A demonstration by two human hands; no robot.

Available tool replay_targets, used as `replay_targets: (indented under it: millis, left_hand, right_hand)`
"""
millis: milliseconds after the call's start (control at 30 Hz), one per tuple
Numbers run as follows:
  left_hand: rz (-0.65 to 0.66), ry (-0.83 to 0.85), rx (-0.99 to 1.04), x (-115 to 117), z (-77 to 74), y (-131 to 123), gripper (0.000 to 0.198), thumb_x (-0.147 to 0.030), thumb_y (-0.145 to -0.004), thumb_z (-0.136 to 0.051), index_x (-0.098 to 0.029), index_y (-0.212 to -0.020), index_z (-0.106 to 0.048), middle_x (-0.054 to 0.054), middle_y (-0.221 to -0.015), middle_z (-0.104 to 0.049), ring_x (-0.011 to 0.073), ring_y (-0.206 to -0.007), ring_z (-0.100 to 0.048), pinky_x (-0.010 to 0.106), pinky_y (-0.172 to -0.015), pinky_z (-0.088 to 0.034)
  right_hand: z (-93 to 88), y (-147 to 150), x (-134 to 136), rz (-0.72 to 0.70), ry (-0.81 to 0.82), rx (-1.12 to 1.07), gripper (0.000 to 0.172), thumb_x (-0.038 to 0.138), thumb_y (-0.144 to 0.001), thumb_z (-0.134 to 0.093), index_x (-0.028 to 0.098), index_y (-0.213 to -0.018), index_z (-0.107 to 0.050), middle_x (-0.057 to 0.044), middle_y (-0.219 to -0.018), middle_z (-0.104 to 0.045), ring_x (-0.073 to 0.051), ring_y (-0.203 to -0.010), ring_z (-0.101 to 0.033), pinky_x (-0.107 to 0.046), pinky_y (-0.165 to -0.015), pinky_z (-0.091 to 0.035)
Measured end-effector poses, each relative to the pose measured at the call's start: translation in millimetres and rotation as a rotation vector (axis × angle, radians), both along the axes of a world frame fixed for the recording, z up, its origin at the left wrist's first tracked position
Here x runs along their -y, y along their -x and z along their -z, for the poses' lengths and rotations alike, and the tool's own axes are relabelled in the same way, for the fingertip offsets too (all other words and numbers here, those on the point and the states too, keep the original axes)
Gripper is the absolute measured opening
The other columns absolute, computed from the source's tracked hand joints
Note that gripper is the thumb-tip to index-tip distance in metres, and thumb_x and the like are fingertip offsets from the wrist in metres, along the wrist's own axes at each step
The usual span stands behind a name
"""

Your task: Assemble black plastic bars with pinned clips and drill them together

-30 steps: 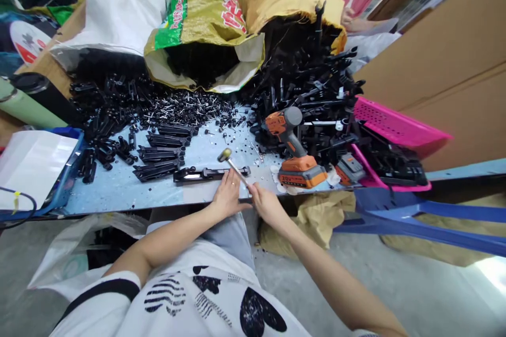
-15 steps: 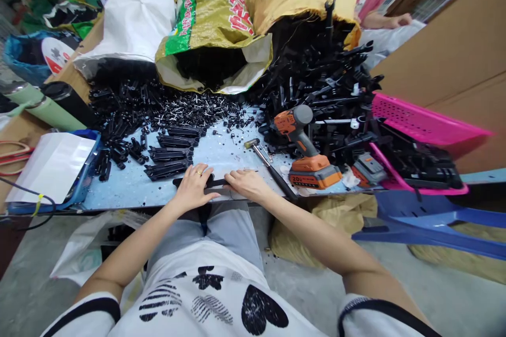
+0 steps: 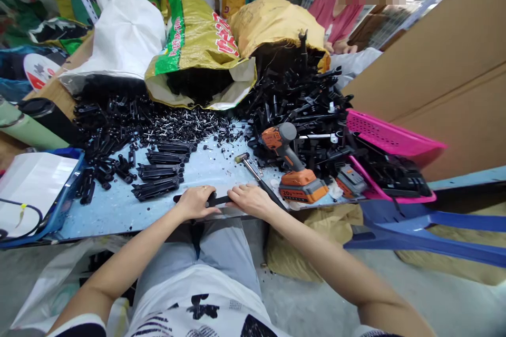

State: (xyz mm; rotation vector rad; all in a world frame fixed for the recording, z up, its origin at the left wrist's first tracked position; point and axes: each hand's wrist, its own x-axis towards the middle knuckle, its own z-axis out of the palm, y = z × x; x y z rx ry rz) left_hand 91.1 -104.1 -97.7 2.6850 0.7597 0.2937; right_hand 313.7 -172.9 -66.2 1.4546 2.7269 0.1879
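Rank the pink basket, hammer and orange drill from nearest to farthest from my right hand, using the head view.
From your right hand:
1. Hammer, close beside it.
2. Orange drill, farther to the right.
3. Pink basket, far right, past the drill.

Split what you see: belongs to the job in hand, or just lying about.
Likely belong:
- long black piece, left hand and right hand on it
- hammer
- laid-out black parts
- orange power tool

Seemingly lying about:
- green bottle
- white sheet
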Motion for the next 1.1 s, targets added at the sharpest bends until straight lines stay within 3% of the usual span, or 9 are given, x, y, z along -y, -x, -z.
replay_targets:
  millis: [100,200,367,467,533,633,767,900,1100]
  left_hand:
    - [0.018,-0.028,-0.037,-37.5,-11.4,-21.8,0.044,-0.047,-0.087,-0.049,-0.018,-0.120,-0.048,0.011,-0.116,-0.059,0.0240,-0.107,-0.054,0.034,-0.087,-0.043]
    - [-0.226,-0.143,-0.147,-89.9,-17.4,-49.8,0.032,-0.016,-0.091,-0.036,-0.015,-0.119,-0.051,0.014,-0.120,-0.057,0.0246,-0.113,-0.048,0.037,-0.090,-0.039]
    - [-0.334,-0.178,-0.257,-132.8,-15.1,-79.7,0.028,-0.005,-0.085,-0.036,-0.007,-0.093,-0.063,0.018,-0.097,-0.064,0.0253,-0.100,-0.054,0.040,-0.088,-0.037]
    - [-0.344,-0.204,-0.260,-117.2,-21.9,-66.0,0.030,-0.006,-0.087,-0.034,-0.008,-0.096,-0.062,0.017,-0.103,-0.062,0.0249,-0.100,-0.053,0.037,-0.084,-0.040]
    - [-0.359,-0.237,-0.185,-96.6,-30.5,-39.1,0.030,-0.012,-0.091,-0.032,-0.011,-0.099,-0.061,0.016,-0.103,-0.061,0.0244,-0.099,-0.054,0.036,-0.083,-0.041]
    - [-0.405,-0.255,0.068,-60.6,-38.1,15.2,0.028,-0.024,-0.095,-0.032,-0.015,-0.096,-0.059,0.011,-0.094,-0.063,0.0221,-0.090,-0.057,0.035,-0.082,-0.044]
    - [-0.473,-0.200,0.185,-22.7,-26.9,64.4,0.026,-0.026,-0.095,-0.034,-0.017,-0.091,-0.058,0.007,-0.086,-0.064,0.0197,-0.081,-0.059,0.032,-0.076,-0.046]
    - [-0.433,-0.254,0.041,-10.6,-15.6,67.8,0.027,-0.023,-0.095,-0.034,-0.015,-0.085,-0.058,0.010,-0.081,-0.061,0.0222,-0.079,-0.057,0.035,-0.073,-0.045]
    - [-0.262,-0.355,-0.094,-11.2,-20.7,56.3,0.027,-0.019,-0.094,-0.036,-0.015,-0.078,-0.057,0.010,-0.076,-0.057,0.0227,-0.075,-0.053,0.035,-0.069,-0.044]
  right_hand:
    - [21.7,-13.2,0.6,0.072,0.059,-0.110,0.042,0.048,-0.095,-0.035,0.015,-0.093,-0.060,-0.008,-0.083,-0.061,-0.017,-0.079,-0.056,-0.027,-0.065,-0.035]
    - [32.7,-18.6,-15.5,0.141,0.091,-0.218,0.044,0.052,-0.094,-0.034,0.016,-0.099,-0.061,-0.009,-0.092,-0.062,-0.019,-0.090,-0.055,-0.028,-0.075,-0.039]
    - [25.7,-4.1,-104.3,0.555,0.023,-0.368,0.036,0.040,-0.094,-0.039,0.014,-0.113,-0.057,-0.014,-0.107,-0.061,-0.024,-0.103,-0.052,-0.032,-0.083,-0.041]
    - [21.2,2.7,-150.0,0.671,0.091,-0.481,0.025,0.026,-0.090,-0.047,0.011,-0.104,-0.060,-0.016,-0.106,-0.062,-0.024,-0.100,-0.055,-0.032,-0.081,-0.043]
    - [22.0,3.9,-152.8,0.636,0.116,-0.536,0.020,0.018,-0.086,-0.049,0.012,-0.099,-0.062,-0.012,-0.103,-0.064,-0.020,-0.096,-0.057,-0.030,-0.083,-0.043]
    - [27.9,6.7,-114.8,0.518,0.132,-0.802,0.015,0.022,-0.084,-0.051,0.014,-0.091,-0.063,-0.006,-0.090,-0.066,-0.015,-0.083,-0.061,-0.027,-0.077,-0.047]
    - [34.2,19.5,-44.4,0.393,0.181,-1.176,0.020,0.036,-0.084,-0.055,0.017,-0.084,-0.061,-0.004,-0.077,-0.065,-0.015,-0.069,-0.061,-0.027,-0.065,-0.049]
    - [31.5,32.5,-16.3,0.374,0.024,-1.027,0.021,0.035,-0.089,-0.048,0.019,-0.083,-0.060,-0.006,-0.080,-0.063,-0.017,-0.077,-0.060,-0.029,-0.071,-0.049]
    - [30.4,35.6,-18.3,0.279,-0.057,-0.956,0.019,0.029,-0.093,-0.043,0.019,-0.085,-0.057,-0.007,-0.087,-0.062,-0.016,-0.085,-0.058,-0.028,-0.077,-0.047]
